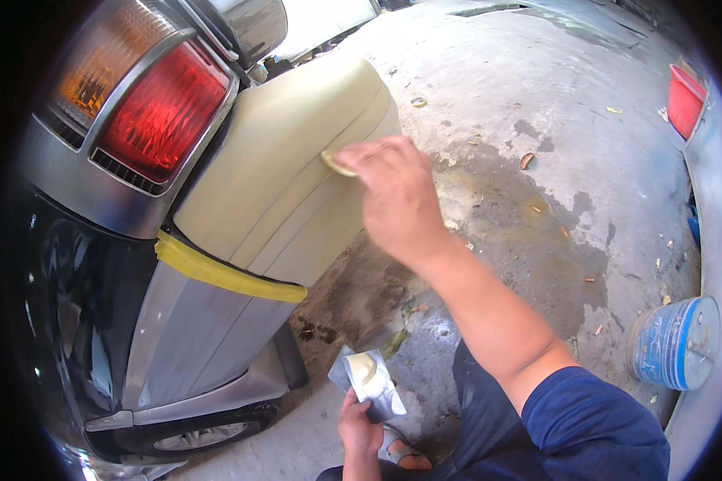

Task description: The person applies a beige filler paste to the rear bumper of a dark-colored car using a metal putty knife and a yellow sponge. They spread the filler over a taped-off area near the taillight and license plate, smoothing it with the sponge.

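My right hand (397, 188) is closed around a small yellowish putty spreader (338, 163), whose edge lies at the cream-coated corner of a car bumper (297, 120). Smears of pale filler and long body lines run across that panel. Lower down, my left hand (359, 425) grips a silver mixing plate (387, 401) that carries a lump of cream putty (363, 370). Yellow masking tape (225, 274) follows the seam between the bumper and the grey fender (200, 321). Fingertips of my right hand partly cover the spreader.
Above the bumper sits a red and orange tail light (164, 108). A wheel (212, 435) shows at lower left. On the right stand a blue paint bucket (675, 343) and a red bucket (685, 100). Wet patches and dry leaves (526, 161) mark the concrete floor (489, 72).
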Motion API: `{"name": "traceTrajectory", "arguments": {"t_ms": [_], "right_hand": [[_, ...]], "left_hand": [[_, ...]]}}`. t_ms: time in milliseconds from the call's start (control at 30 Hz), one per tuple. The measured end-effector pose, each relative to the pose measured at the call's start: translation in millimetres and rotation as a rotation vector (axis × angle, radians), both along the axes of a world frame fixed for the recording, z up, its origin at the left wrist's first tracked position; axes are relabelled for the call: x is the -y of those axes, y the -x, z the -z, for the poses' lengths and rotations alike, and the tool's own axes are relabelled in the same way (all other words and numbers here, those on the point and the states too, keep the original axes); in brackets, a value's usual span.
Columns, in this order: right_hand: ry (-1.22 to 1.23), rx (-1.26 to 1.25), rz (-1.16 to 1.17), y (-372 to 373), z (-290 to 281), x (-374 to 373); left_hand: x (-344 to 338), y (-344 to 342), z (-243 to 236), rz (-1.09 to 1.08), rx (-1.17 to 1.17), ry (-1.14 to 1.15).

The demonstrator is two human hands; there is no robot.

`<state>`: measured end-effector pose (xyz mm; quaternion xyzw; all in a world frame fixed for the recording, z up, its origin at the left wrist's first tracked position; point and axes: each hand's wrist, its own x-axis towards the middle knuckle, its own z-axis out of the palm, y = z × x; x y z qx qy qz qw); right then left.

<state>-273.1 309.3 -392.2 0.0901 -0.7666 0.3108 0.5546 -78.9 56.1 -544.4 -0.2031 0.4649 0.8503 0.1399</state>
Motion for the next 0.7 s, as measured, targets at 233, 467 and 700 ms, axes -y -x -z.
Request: {"name": "traceTrajectory", "arguments": {"t_ms": [233, 467, 700], "right_hand": [[-0.035, -0.019, -0.032, -16.9, 1.4, 63.3], [0.028, -0.009, -0.247, -28.6, 9.1, 78.2], [0.288, 0.148, -0.082, -4.0, 7.6, -17.7]], "left_hand": [[2.5, -0.5, -3.3, -0.008, 0.008, 0.039], [3.5, 1.4, 5.7, 0.019, 0.005, 0.047], [6.6, -0.3, 6.0, 0.04, -0.019, 0.037]]}}
